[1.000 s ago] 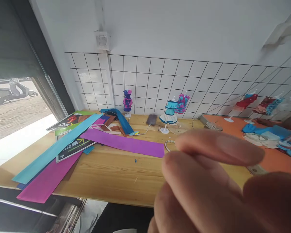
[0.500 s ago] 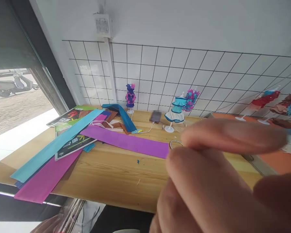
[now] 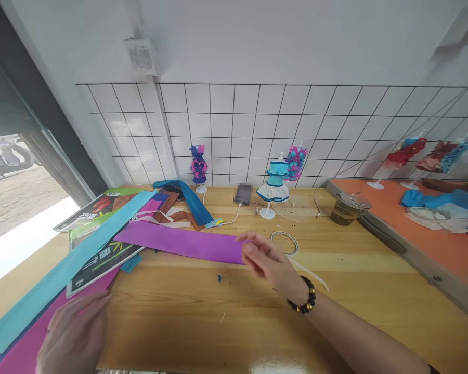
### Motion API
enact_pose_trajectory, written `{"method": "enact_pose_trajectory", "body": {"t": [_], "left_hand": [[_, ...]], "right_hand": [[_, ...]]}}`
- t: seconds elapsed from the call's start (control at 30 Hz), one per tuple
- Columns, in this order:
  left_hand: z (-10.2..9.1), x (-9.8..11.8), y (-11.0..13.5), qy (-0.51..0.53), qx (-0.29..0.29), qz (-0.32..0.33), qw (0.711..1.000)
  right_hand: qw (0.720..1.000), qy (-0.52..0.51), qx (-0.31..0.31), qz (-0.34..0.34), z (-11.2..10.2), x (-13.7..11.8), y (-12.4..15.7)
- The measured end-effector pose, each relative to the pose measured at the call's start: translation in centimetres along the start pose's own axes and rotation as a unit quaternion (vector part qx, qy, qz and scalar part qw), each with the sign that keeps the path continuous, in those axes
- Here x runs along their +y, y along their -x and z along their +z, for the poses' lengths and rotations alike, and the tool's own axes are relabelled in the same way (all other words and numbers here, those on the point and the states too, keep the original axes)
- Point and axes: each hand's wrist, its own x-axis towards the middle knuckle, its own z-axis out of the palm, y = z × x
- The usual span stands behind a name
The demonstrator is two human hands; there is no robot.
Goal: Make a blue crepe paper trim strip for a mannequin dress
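Note:
A purple strip of crepe-like material (image 3: 191, 245) lies across the wooden table, its right end beneath the fingers of my right hand (image 3: 265, 259). Those fingers are loosely curled and apart, and a black-and-gold bead bracelet (image 3: 302, 296) circles the wrist. At lower left my left hand (image 3: 74, 332) is over a magenta strip (image 3: 27, 345), thumb and forefinger pressed together. Whether anything is between them cannot be made out. A light-blue strip (image 3: 70, 254) runs diagonally over booklets (image 3: 101, 270). Just behind my right hand lies a white ring (image 3: 284, 242).
Doll-sized ruffled dresses on white stands, one white and turquoise (image 3: 275, 182), one purple and pink (image 3: 198, 165), stand by the tiled wall. A brown translucent tub (image 3: 349, 209) is at right, near an orange surface (image 3: 448, 234). A dark-blue strip (image 3: 195, 200) lies behind the purple one.
My right hand has moved from close before the camera down to the purple strip's right end. My left hand has come up into view at lower left. The view has shifted, showing more table.

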Motion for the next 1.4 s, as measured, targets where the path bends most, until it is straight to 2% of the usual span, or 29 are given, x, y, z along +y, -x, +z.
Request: {"method": "enact_pose_trajectory", "body": {"t": [0.03, 0.07, 0.13, 0.2, 0.27, 0.4, 0.5, 0.67, 0.8, 1.0, 1.2, 1.4], "left_hand": [[1.5, 1.3, -1.5, -0.002, -0.009, 0.037, 0.999], [3.0, 2.8, -2.9, 0.027, -0.05, 0.057, 0.997], [5.9, 5.6, -4.9, 0.094, -0.047, 0.118, 0.987], [8.7, 8.1, -6.1, 0.141, -0.066, 0.163, 0.974], [11.4, 10.1, -6.7, 0.178, -0.093, 0.199, 0.959], [15.7, 12.9, -7.0, 0.234, -0.168, 0.216, 0.933], [17.8, 14.1, -6.7, 0.256, -0.227, 0.212, 0.915], [18.7, 13.4, -6.1, 0.262, -0.256, 0.197, 0.909], [18.3, 11.8, -6.4, 0.262, -0.242, 0.156, 0.921], [18.3, 10.7, -6.6, 0.26, -0.258, 0.103, 0.925], [18.3, 10.5, -6.7, 0.225, -0.235, 0.05, 0.944], [18.2, 10.4, -6.6, 0.216, -0.249, 0.019, 0.944]], "right_hand": [[0.999, 0.024, 0.036, -0.002, -1.7, 0.5, -0.4], [0.996, 0.036, 0.076, -0.015, -3.4, 0.9, -0.8], [0.987, 0.054, 0.144, -0.037, -6.8, 1.6, -1.6], [0.967, 0.082, 0.228, -0.073, -9.6, 2.4, -2.2], [0.954, 0.095, 0.27, -0.089, -11.7, 3.4, -2.5], [0.938, 0.135, 0.305, -0.097, -13.5, 4.8, -2.4], [0.927, 0.202, 0.302, -0.097, -13.7, 5.2, -2.0], [0.871, 0.42, 0.234, -0.103, -13.7, 5.5, -1.6], [0.841, 0.488, 0.209, -0.108, -13.7, 5.6, -1.6], [0.825, 0.525, 0.191, -0.088, -13.6, 5.9, -1.8], [0.824, 0.538, 0.157, -0.085, -13.0, 5.9, -1.8], [0.806, 0.569, 0.134, -0.091, -12.3, 5.7, -1.7]]}}
